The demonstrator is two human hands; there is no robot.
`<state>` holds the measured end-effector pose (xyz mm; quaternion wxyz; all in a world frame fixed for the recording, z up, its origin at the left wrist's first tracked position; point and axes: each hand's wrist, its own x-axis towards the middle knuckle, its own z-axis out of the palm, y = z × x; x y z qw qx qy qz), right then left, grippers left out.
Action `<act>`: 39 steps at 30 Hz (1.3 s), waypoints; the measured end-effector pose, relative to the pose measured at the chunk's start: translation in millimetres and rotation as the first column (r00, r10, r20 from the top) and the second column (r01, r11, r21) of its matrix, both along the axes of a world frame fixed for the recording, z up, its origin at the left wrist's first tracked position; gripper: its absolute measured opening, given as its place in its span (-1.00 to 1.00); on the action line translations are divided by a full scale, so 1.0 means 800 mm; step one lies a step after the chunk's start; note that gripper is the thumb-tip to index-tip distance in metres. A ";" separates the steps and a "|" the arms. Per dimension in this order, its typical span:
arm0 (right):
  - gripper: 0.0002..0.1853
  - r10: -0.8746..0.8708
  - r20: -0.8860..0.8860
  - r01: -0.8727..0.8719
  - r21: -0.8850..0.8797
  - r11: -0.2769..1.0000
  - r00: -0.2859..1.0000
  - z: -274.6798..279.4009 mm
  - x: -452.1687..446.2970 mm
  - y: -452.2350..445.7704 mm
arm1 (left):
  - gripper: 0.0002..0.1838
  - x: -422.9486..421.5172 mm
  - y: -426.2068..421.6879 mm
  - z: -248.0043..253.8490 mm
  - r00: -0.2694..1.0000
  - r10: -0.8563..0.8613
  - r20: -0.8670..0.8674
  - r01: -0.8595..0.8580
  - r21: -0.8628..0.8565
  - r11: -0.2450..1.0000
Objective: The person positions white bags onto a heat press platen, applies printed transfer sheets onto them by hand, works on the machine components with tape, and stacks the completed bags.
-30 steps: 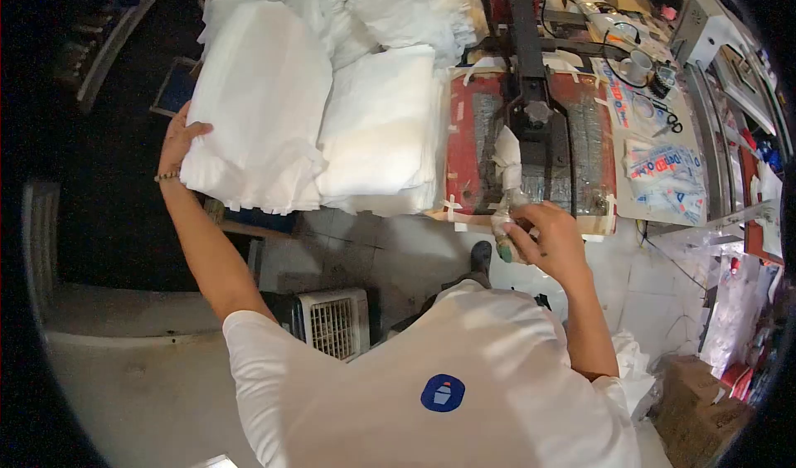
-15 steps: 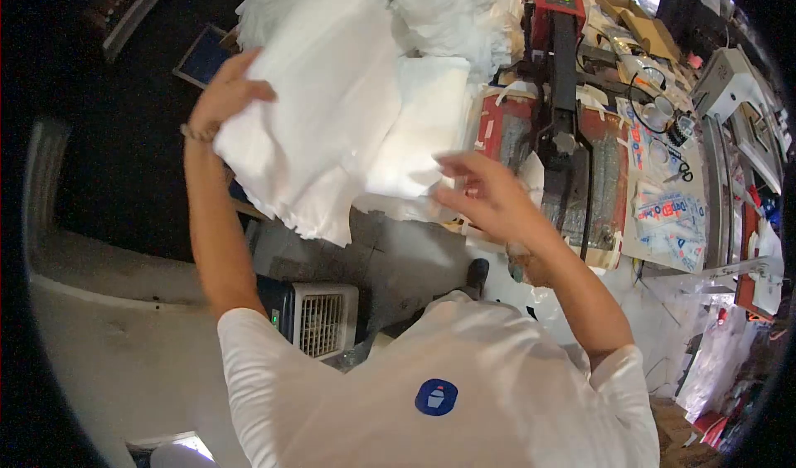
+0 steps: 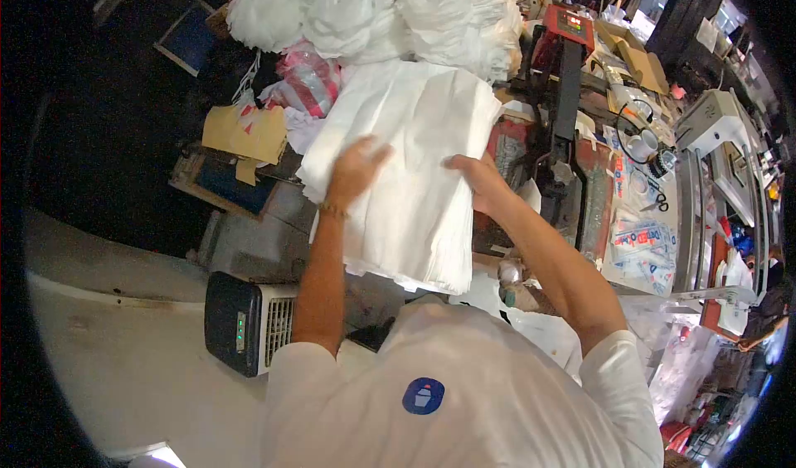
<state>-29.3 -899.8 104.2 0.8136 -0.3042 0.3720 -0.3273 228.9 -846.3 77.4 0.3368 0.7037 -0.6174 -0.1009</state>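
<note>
A thick stack of white cloth sheets lies in front of me, its layered edges drooping toward my body. My left hand rests on the left part of the top sheet, fingers extended and a little blurred. At the stack's right edge is my right hand, its thumb on top. The other right fingers are hidden down the side, gripping the edge of the cloth.
Piled white cloth bundles stand behind the stack. To the right is a heat press with a red control box. A pink-striped plastic bag, brown card, scissors and an air cooler surround the area.
The white cloth raised by my left hand now lies flat on the stack. That hand has moved right onto it, and my right hand has closed on the right edge.
</note>
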 end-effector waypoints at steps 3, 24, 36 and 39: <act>-0.31 0.030 0.027 -0.023 -0.243 0.970 0.999 0.010 0.015 0.014 | -0.07 0.087 -0.028 -0.057 0.933 0.358 -0.025 -0.353 0.115 0.928; -0.17 -0.090 -0.066 0.059 -0.376 0.925 0.994 0.050 0.072 -0.060 | -0.18 0.220 -0.109 0.134 0.715 0.261 -0.649 -0.026 0.348 0.937; -0.66 -0.206 -0.629 -0.570 -0.772 0.282 0.750 0.091 -0.149 0.093 | 0.04 0.161 -0.139 -0.017 0.894 0.288 0.343 -0.413 0.385 0.825; -0.72 -0.342 -0.802 -0.629 -0.597 0.498 0.490 0.075 -0.204 0.133 | -0.09 0.081 -0.135 0.033 0.832 0.240 0.501 -0.396 0.233 0.888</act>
